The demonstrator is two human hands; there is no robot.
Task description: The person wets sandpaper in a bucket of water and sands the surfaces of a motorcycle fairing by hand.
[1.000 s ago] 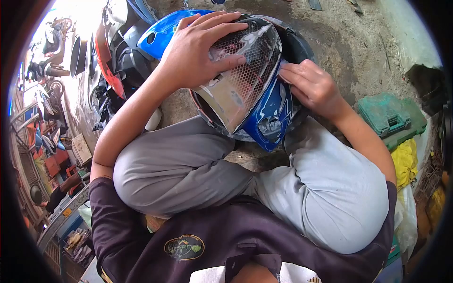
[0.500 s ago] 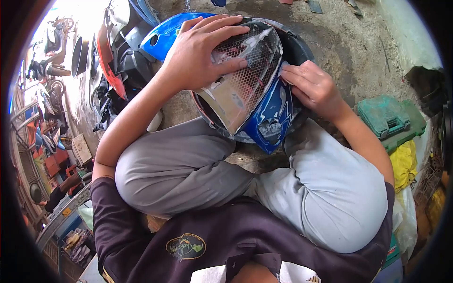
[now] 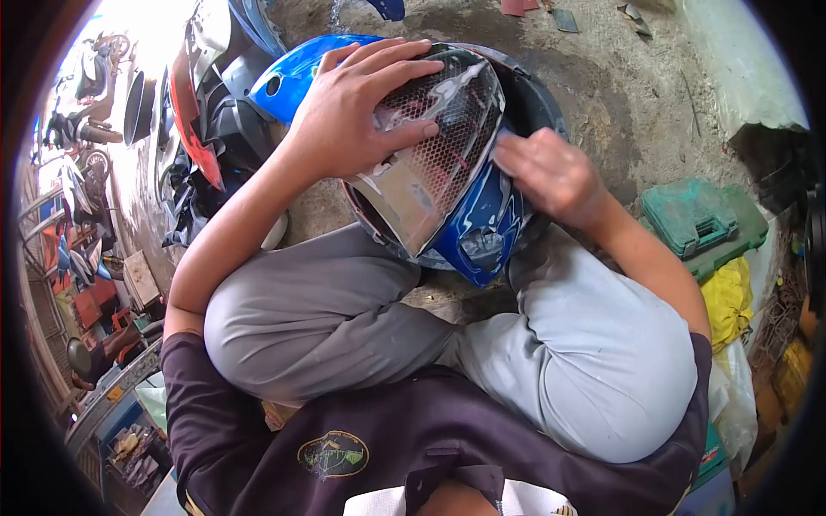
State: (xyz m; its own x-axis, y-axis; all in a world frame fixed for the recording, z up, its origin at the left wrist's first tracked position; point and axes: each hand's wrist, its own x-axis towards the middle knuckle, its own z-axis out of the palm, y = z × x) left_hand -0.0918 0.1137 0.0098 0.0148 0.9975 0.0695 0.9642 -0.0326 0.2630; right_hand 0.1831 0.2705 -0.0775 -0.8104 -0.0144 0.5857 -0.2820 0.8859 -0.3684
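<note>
A glossy motorcycle fairing panel (image 3: 439, 168) with a honeycomb pattern and blue lower edge rests over a black basin (image 3: 538, 99) between my bent knees. Across its upper left side my left hand (image 3: 353, 107) lies flat, fingers spread, pressing the surface. On the opposite side, my right hand (image 3: 551, 176) is blurred by motion. Its fingers are drawn together against the blue edge, with a small pale piece seemingly under the fingertips, too smeared to name. A bright blue panel (image 3: 288, 77) with a round hole sits behind my left hand.
Red and black motorcycle body parts (image 3: 202, 155) stand at the left. A green tool case (image 3: 688, 219) lies to the right beside a yellow bag (image 3: 727, 297). Scraps (image 3: 564, 19) lie on the concrete floor (image 3: 619, 95). At far left are motorcycles and a person's arm (image 3: 116, 344).
My right hand has shifted slightly left and down along the panel's blue edge and is now blurred. The left hand stays on the panel. The whole view has shifted a little.
</note>
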